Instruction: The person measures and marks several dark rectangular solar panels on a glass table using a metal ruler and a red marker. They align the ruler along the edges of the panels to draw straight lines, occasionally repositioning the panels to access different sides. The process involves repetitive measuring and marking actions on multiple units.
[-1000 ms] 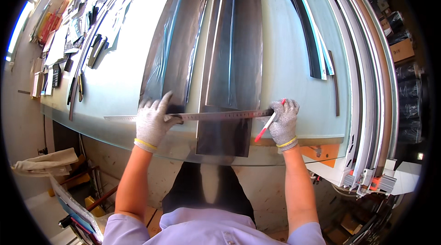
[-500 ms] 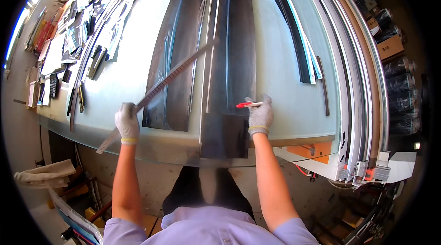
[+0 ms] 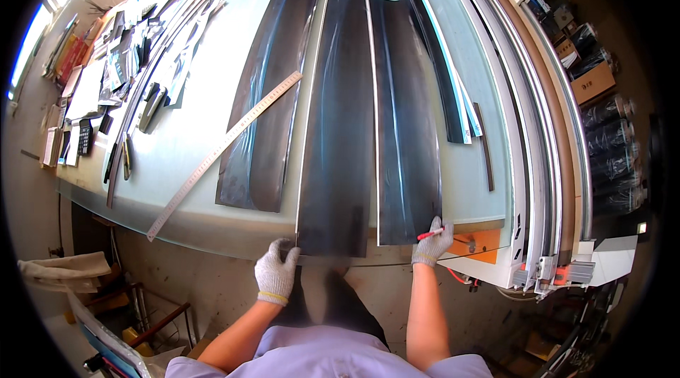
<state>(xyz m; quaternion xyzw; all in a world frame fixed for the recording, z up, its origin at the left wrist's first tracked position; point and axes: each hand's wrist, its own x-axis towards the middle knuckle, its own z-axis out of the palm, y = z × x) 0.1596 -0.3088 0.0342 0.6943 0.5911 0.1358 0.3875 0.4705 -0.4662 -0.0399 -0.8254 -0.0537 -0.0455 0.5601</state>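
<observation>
Left hand (image 3: pixel 276 272) gloved, fingers curled, pinching near left corner of dark film sheet (image 3: pixel 336 137) at table edge. Right hand (image 3: pixel 433 243) gloved, closed on red pen (image 3: pixel 430 234), resting on near right sheet (image 3: pixel 405 116). Steel ruler (image 3: pixel 223 148) lies diagonally, left. Pale glass table (image 3: pixel 191 137); orange patch near right. Brown boxes (image 3: pixel 591 80) far right; papers far left.

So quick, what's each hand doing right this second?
Left hand: closed on the near edge of the dark film sheet at the table edge.
Right hand: closed around a red marker, resting at the sheet's corner.
</observation>
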